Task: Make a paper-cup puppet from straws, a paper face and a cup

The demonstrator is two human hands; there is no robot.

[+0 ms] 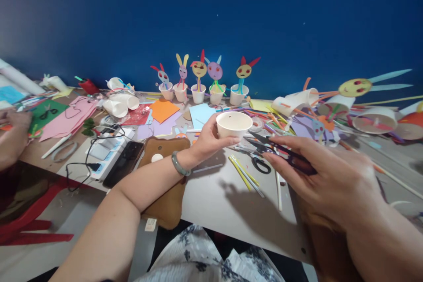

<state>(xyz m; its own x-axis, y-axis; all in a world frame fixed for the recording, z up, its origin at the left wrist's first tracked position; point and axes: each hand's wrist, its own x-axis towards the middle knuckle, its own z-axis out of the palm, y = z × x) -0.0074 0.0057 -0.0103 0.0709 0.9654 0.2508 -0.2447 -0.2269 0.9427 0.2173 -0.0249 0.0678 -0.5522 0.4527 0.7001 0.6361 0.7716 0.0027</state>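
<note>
A white paper cup is held above the table by my left hand, its open mouth facing up and a small dark spot on the inner wall. My right hand grips dark-handled scissors, whose slightly parted blades point left at the cup's right side. Whether the blades touch the cup is unclear. Below the cup, yellow and white sticks lie on the table, beside a second pair of scissors with black handles.
Several cups with paper rabbit faces stand along the blue wall; others lie tipped at the right. A brown cushion, a phone and a power strip are at left. Another person's hand rests at the far left.
</note>
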